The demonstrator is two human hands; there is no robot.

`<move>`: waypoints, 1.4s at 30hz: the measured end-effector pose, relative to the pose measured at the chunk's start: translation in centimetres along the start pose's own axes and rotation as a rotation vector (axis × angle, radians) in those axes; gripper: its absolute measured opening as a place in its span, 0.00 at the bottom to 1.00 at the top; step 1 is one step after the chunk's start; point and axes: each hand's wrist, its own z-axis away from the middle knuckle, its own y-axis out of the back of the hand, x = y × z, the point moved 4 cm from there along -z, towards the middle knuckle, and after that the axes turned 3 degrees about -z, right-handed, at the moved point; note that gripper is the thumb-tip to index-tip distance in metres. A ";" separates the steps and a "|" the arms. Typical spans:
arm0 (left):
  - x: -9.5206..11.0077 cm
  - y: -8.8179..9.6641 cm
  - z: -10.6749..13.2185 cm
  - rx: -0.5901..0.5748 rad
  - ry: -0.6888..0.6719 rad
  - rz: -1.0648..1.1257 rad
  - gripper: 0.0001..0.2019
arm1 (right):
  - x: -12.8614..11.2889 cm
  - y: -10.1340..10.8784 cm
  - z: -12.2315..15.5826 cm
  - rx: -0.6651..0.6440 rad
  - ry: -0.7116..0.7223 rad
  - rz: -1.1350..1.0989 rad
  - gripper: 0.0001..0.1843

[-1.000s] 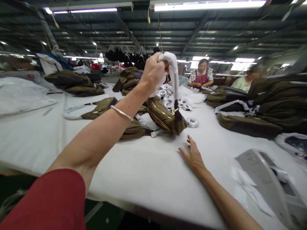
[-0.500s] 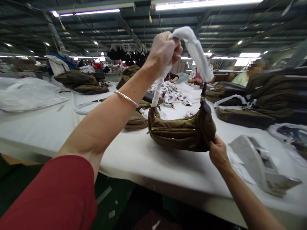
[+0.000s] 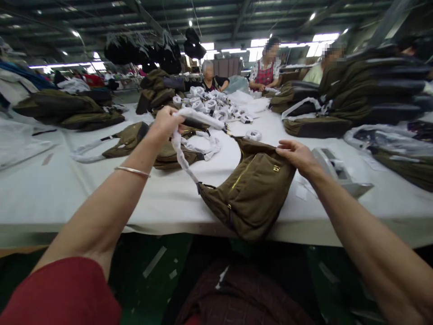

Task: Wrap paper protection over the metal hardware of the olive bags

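An olive-brown handbag [image 3: 257,189] with a yellow zip and a small gold emblem hangs tilted at the front edge of the white table. Its shoulder strap [image 3: 183,158] is wrapped in white material. My left hand [image 3: 166,124] is closed around that strap, above and left of the bag. At the bag's upper right edge, my right hand [image 3: 297,155] grips the fabric, thumb side hidden and fingers reaching over it. Behind the bag, another brown bag [image 3: 176,155] with a wrapped strap lies on the table.
Wrapped strap rolls [image 3: 211,104] are heaped mid-table. Stacked olive bags [image 3: 368,90] rise at the right, near a grey tape dispenser [image 3: 333,167]. More bags [image 3: 64,108] lie at the left. Two people [image 3: 265,72] [image 3: 213,81] work across the white table [image 3: 135,198].
My left hand has come down and left with the strap. The bag has turned and tilted, its emblem side now facing up toward me. My right hand has moved up to its upper edge.
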 end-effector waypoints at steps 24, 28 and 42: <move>-3.5 -14.7 19.7 -0.648 -0.106 -0.087 0.09 | 1.0 -5.5 13.1 0.033 0.293 0.282 0.21; -2.7 -14.8 21.0 -0.565 -0.202 -0.018 0.10 | 1.6 -5.7 11.2 0.053 0.306 0.215 0.16; -3.3 -13.9 23.9 -0.447 -0.373 -0.001 0.03 | 6.7 7.7 9.8 -0.140 0.070 0.953 0.11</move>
